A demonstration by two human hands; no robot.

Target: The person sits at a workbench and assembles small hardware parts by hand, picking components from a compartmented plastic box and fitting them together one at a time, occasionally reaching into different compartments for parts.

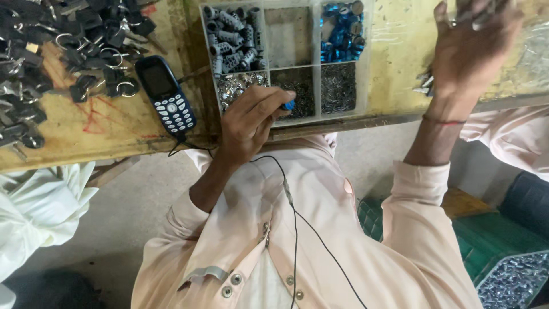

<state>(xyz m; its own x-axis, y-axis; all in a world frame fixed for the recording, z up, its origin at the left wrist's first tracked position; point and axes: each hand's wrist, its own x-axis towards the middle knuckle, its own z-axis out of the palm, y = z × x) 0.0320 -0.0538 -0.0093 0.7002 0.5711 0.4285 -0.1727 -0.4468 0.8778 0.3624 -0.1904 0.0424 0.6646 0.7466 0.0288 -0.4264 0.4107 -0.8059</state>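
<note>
Here, worn yellow workbench [114, 123], concrete floor [114, 217].

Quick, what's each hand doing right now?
Left hand: closed, pinching a small blue part over the compartment tray.
Right hand: raised, fingers curled around something blurry; cannot tell what.

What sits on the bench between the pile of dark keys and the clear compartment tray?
In the head view, a dark blue keypad phone lies on the yellow bench top between the key pile and the compartment tray.
</note>
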